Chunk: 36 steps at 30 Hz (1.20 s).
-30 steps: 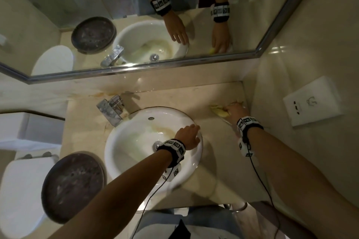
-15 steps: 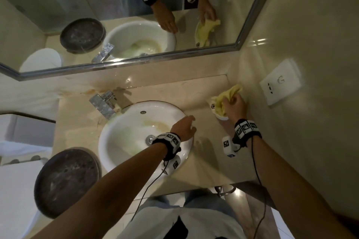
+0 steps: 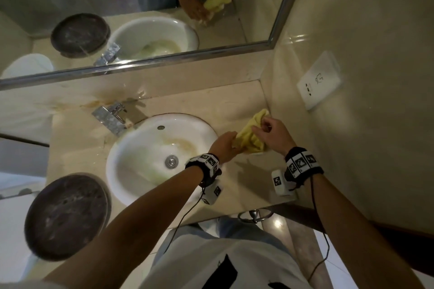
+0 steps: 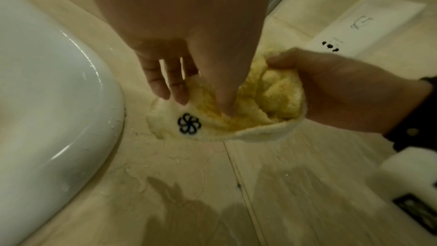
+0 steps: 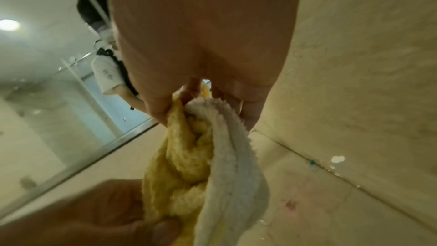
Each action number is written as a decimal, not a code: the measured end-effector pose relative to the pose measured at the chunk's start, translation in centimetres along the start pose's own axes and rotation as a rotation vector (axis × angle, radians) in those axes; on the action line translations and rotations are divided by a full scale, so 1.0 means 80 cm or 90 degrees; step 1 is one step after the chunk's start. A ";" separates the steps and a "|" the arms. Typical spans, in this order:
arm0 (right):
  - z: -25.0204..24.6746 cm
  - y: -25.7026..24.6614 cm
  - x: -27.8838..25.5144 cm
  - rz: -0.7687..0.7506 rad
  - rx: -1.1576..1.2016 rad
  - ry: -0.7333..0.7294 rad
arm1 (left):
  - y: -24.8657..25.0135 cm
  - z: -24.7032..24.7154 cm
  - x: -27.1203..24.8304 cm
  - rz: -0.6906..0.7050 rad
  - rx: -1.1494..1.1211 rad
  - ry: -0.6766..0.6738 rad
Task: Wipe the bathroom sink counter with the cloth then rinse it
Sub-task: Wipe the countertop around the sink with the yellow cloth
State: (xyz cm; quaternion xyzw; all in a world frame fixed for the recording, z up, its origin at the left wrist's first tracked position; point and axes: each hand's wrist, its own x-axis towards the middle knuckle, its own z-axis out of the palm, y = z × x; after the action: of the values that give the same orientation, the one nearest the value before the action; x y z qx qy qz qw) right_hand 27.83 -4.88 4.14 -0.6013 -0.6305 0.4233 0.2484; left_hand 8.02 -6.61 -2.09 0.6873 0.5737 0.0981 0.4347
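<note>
**Both hands on cloth above bench, right of basin**

Crumpled yellow terry cloth with white edge and a black flower mark (image 3: 249, 136) is held up between both hands, above the beige marble bench (image 3: 192, 103), in the gap between the white oval ceramic basin (image 3: 131, 148) and the right wall corner. Whether its lowest fold touches the bench cannot be told.

Right hand (image 3: 272, 134): grip closed round the upper bunch of cloth, fingers curled over it, thumb pressed into the folds. In the right wrist view the cloth (image 5: 201, 166) hangs down from that hand (image 5: 203, 44).

Left hand (image 3: 224, 146): grip on the lower left end of the cloth; in the left wrist view the thumb (image 4: 224, 91) digs into the yellow folds (image 4: 236, 115) with the cloth pinched against the fingers (image 4: 165, 83), which are nearly straight and point down.

Bench surface under the cloth looks wet, with droplets near the basin rim (image 4: 78, 111). Chrome square tap (image 3: 110, 117) sits at the basin's back left. Dark round stone tray (image 3: 65, 216) lies on the bench's left end. White wall socket plate (image 3: 318, 81) is on the right wall. Metal-framed mirror (image 3: 164, 61) sits behind the bench.
</note>
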 end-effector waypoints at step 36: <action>0.123 0.126 -0.084 -0.063 -0.494 -0.282 | -0.069 0.090 -0.148 0.101 0.341 -0.202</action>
State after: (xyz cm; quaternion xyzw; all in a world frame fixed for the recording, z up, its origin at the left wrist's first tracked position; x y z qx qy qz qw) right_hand 26.28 -14.52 -8.07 -0.5138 -0.8088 0.2613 -0.1165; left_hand 4.85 -20.64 -6.03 0.8265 0.4490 -0.1313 0.3132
